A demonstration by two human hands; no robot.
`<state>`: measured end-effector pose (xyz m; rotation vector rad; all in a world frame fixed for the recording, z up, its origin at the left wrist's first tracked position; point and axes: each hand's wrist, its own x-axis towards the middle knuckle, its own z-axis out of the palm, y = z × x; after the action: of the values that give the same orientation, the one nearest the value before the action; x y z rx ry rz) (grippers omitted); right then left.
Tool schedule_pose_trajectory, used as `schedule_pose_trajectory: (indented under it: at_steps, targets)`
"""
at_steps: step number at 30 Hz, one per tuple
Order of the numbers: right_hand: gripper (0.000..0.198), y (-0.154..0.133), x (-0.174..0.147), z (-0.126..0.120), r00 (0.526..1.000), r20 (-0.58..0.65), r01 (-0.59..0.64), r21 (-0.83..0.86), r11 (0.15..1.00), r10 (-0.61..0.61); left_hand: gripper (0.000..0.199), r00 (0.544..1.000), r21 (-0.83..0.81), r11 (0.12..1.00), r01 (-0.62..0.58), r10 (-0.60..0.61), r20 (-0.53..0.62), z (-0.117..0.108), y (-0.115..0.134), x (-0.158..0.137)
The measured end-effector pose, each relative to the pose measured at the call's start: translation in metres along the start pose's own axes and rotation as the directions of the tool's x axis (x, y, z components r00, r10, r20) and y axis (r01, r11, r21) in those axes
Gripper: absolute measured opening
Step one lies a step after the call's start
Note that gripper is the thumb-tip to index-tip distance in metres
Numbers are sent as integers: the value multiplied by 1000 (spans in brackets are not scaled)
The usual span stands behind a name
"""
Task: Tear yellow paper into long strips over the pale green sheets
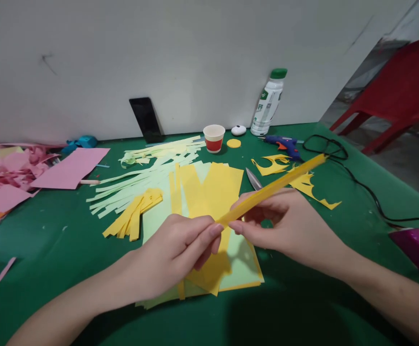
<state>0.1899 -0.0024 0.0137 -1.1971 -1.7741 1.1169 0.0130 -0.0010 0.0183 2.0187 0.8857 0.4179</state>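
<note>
A long narrow yellow paper strip (276, 186) slants up to the right, held in both hands above the paper stack. My left hand (184, 254) pinches its lower end between thumb and fingers. Farther along, my right hand (277, 218) is closed on the strip with thumb and fingertips. Beneath lie yellow paper sheets (212, 187) on light green paper (158, 221). A bundle of short yellow strips (135, 214) rests left of the stack. Scissors (253, 179) show only a blade beside my right hand; their handles are mostly hidden behind it.
Light green strips (122, 190) fan out at left, near pink paper (74, 168). Along the back stand a phone (146, 119), a paper cup (214, 139) and a bottle (268, 103). A glue gun (285, 144), its black cord (368, 190) and yellow scraps (272, 166) lie at right.
</note>
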Motion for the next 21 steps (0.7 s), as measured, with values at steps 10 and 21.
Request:
schedule_pose_trajectory:
  at_steps: [10, 21]
  targets:
    - [4, 1, 2, -21, 976, -213, 60, 35, 998, -51, 34, 1000, 37, 999, 10, -10, -1, -4, 3, -3]
    - [8, 14, 15, -68, 962, -265, 76, 47, 996, -61, 35, 1000, -15, 1000, 13, -12, 29, -2, 3, -3]
